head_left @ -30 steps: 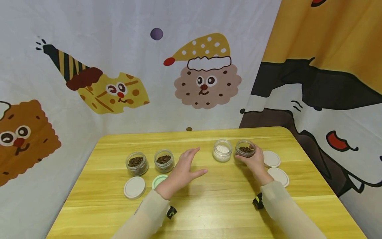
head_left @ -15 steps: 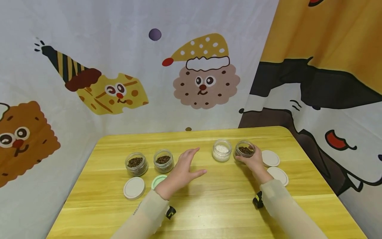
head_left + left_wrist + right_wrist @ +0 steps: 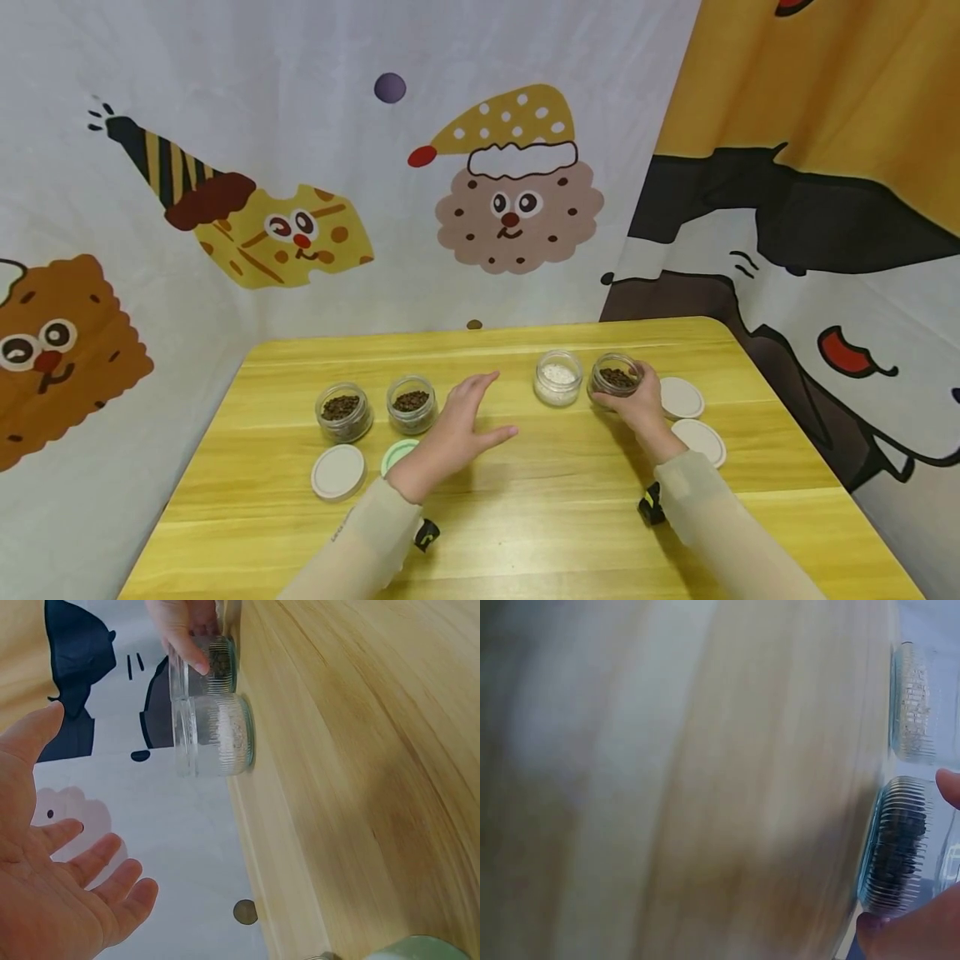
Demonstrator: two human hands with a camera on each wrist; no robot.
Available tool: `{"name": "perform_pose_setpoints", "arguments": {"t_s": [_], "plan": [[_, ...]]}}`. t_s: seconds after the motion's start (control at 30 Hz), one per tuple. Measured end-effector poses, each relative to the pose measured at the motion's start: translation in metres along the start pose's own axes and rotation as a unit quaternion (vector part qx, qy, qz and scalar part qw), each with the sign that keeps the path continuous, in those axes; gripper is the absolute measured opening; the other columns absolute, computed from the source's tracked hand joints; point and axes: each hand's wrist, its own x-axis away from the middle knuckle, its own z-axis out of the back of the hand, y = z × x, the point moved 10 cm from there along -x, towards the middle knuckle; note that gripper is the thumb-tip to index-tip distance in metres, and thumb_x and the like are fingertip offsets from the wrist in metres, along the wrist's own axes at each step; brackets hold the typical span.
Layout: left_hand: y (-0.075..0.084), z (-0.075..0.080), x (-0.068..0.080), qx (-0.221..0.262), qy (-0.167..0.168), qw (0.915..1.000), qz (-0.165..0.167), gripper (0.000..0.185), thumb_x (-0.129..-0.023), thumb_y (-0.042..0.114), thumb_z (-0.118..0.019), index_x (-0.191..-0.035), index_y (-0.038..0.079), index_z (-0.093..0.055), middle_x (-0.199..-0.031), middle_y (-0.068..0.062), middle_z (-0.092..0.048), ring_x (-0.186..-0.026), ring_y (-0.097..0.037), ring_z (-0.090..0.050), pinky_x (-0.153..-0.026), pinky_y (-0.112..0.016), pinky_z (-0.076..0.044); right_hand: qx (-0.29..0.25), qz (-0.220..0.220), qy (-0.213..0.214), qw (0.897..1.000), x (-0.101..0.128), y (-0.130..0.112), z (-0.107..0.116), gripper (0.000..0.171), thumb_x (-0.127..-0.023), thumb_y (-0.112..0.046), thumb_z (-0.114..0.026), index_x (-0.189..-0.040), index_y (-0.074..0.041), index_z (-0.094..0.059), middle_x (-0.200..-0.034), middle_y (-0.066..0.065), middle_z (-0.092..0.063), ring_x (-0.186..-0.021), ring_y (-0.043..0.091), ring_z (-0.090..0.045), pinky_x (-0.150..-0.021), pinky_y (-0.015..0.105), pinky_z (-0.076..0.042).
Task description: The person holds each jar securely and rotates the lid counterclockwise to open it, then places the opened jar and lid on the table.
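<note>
The right hand (image 3: 641, 407) grips a small glass jar of dark beans (image 3: 616, 377), which stands on the table (image 3: 525, 517) at about 2 o'clock from the table's middle. Just at 9 o'clock of it stands a jar of white grains (image 3: 557, 377), close beside but apart. The left hand (image 3: 457, 425) holds nothing, its fingers straight and spread, resting near the middle of the table. Two white lids (image 3: 681, 397) lie at 3 o'clock of the right hand
</note>
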Motion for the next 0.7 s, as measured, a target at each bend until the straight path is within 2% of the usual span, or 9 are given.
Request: {"name": "perform_pose_setpoints", "arguments": {"t_s": [0.23, 0.47, 0.63, 0.7], "plan": [[0.000, 0.002, 0.002, 0.001, 0.001, 1.0000, -0.003, 0.084, -0.084, 0.051, -0.064, -0.150, 0.021, -0.024, -0.152, -0.004, -0.028, -0.140, -0.026, -0.026, -0.112, -0.048, -0.028, 0.049, -0.002, 0.007, 0.999, 0.002, -0.004, 0.003, 0.109, -0.070, -0.015, -0.083, -0.150, -0.007, -0.008, -0.148, 0.025, -0.017, -0.134, 0.043, -0.025, -0.111, 0.054, -0.025], [-0.003, 0.006, 0.005, -0.008, 0.005, 0.9999, -0.003, 0.088, -0.081, 0.064, -0.057, -0.150, 0.022, -0.023, -0.152, -0.003, -0.029, -0.139, -0.025, -0.028, -0.111, -0.047, -0.031, 0.100, 0.009, 0.014, 0.995, 0.012, -0.018, 0.008, 0.103, -0.072, -0.018, -0.079, -0.150, -0.010, -0.013, -0.147, 0.025, -0.017, -0.132, 0.045, -0.023, -0.106, 0.059, -0.028], [-0.006, 0.013, 0.007, -0.008, 0.012, 0.9999, 0.006, 0.083, -0.084, 0.054, -0.063, -0.150, 0.022, -0.024, -0.152, -0.004, -0.030, -0.139, -0.026, -0.028, -0.111, -0.048, -0.030, 0.111, 0.032, 0.006, 0.993, 0.022, -0.043, 0.011, 0.089, -0.078, -0.014, -0.069, -0.149, -0.007, -0.016, -0.149, 0.025, -0.012, -0.134, 0.046, -0.017, -0.106, 0.061, -0.027], [-0.007, 0.018, 0.007, -0.013, 0.015, 0.9998, 0.008, 0.080, -0.085, 0.049, -0.064, -0.150, 0.022, -0.024, -0.152, -0.005, -0.029, -0.139, -0.026, -0.028, -0.111, -0.049, -0.030, 0.112, 0.054, -0.001, 0.992, 0.025, -0.056, 0.012, 0.084, -0.081, -0.014, -0.067, -0.148, -0.006, -0.017, -0.150, 0.025, -0.011, -0.136, 0.046, -0.015, -0.106, 0.062, -0.025]]}}
